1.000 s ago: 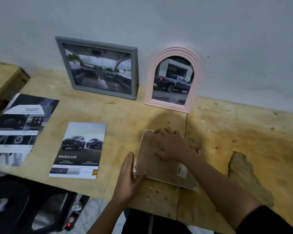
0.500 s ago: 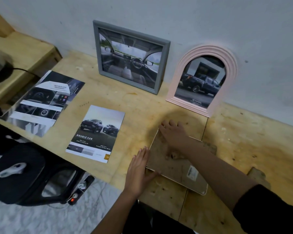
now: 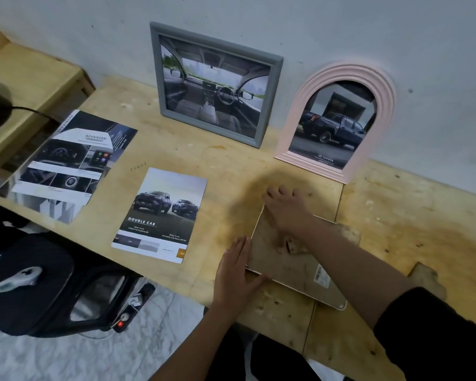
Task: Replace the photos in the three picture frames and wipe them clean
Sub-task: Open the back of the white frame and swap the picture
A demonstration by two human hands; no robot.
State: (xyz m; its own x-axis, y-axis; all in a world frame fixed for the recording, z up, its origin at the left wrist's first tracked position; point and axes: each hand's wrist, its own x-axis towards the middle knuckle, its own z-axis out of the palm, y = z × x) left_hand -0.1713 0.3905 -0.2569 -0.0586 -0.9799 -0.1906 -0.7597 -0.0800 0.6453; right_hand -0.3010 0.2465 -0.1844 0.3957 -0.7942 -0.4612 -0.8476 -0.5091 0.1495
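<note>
A third picture frame (image 3: 283,268) lies face down on the wooden table, its brown backing board up. My left hand (image 3: 235,273) rests flat against its left edge, fingers together. My right hand (image 3: 285,209) presses on the frame's far left corner, fingers curled over the edge. A grey rectangular frame (image 3: 275,64) with a car-interior photo leans on the wall. Beside it stands a pink arched frame (image 3: 344,71) holding a pickup photo. A loose "Double Cab" photo sheet (image 3: 161,213) lies left of my hands.
A larger brochure sheet (image 3: 69,163) lies at the table's left edge. A brownish cloth (image 3: 429,279) sits right of my forearm. A black chair (image 3: 39,284) and a power strip (image 3: 132,306) are on the floor at lower left. A lower wooden shelf (image 3: 30,75) is far left.
My view has swung left and closer. My right hand slid from the middle of the backing board up to its far left corner. My left hand stays at the left edge.
</note>
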